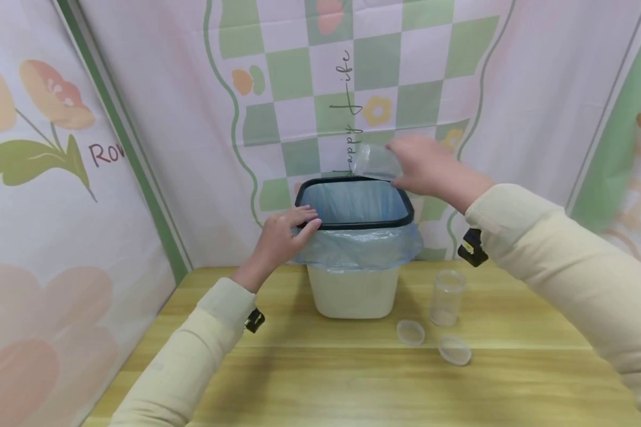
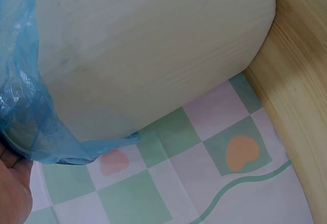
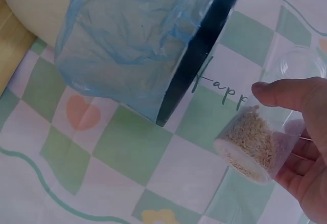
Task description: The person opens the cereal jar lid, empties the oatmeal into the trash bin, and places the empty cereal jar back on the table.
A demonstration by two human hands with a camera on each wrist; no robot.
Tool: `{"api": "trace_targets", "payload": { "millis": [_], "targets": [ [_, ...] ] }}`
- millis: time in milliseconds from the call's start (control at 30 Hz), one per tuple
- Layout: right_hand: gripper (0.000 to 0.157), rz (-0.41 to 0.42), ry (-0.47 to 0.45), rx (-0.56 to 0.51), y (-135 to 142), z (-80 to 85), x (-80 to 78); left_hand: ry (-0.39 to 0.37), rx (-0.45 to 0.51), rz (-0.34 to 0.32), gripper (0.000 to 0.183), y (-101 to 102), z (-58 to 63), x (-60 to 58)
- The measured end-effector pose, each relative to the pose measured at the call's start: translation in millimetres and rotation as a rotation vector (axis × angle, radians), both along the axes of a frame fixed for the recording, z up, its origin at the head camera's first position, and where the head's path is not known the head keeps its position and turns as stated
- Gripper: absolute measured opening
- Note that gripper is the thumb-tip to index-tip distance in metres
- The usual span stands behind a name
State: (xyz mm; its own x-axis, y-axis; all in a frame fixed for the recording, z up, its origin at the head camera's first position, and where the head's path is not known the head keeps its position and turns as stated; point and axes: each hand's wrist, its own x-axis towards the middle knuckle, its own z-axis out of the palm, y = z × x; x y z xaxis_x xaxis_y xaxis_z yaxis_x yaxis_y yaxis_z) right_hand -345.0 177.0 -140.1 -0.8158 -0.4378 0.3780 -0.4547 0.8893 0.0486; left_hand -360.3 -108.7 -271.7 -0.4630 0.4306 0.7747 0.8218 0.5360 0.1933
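Observation:
My right hand [image 1: 424, 166] grips a clear plastic jar [image 1: 376, 163], tilted above the far right part of the bin's mouth. In the right wrist view, beige crumbly grains [image 3: 250, 144] lie inside the jar toward its base, with thumb and fingers on opposite sides. Below stands a white trash bin [image 1: 355, 293] with a black rim [image 1: 365, 226], lined with a translucent blue bag [image 1: 358, 249]. At the bin's left front corner my left hand [image 1: 283, 237] holds the rim, its fingers over the top; the left wrist view shows only part of that hand.
Right of the bin, a second clear jar [image 1: 447, 299] stands uncapped on the wooden table [image 1: 299, 379]. Two round translucent lids [image 1: 410, 333] lie in front of it. A printed curtain [image 1: 155, 118] hangs close behind the bin and along the left side.

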Motion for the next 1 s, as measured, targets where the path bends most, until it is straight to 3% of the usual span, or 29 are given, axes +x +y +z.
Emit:
{"api": "trace_targets", "payload": {
  "millis": [400, 767, 1000],
  "targets": [
    [0.053, 0.037, 0.092, 0.176, -7.7, -7.7, -9.3, 0.003, -0.005, 0.003, 0.026, -1.3, 0.2, 1.5],
    [0.030, 0.174, 0.269, 0.284, -0.6, -21.0, -19.8, 0.005, -0.004, -0.008, 0.027, -0.8, 0.4, -0.5],
    [0.027, 0.198, 0.302, 0.378, -1.3, -25.4, -23.7, -0.007, -0.004, -0.003, 0.027, -0.3, 0.2, -0.3]
  ]
}}
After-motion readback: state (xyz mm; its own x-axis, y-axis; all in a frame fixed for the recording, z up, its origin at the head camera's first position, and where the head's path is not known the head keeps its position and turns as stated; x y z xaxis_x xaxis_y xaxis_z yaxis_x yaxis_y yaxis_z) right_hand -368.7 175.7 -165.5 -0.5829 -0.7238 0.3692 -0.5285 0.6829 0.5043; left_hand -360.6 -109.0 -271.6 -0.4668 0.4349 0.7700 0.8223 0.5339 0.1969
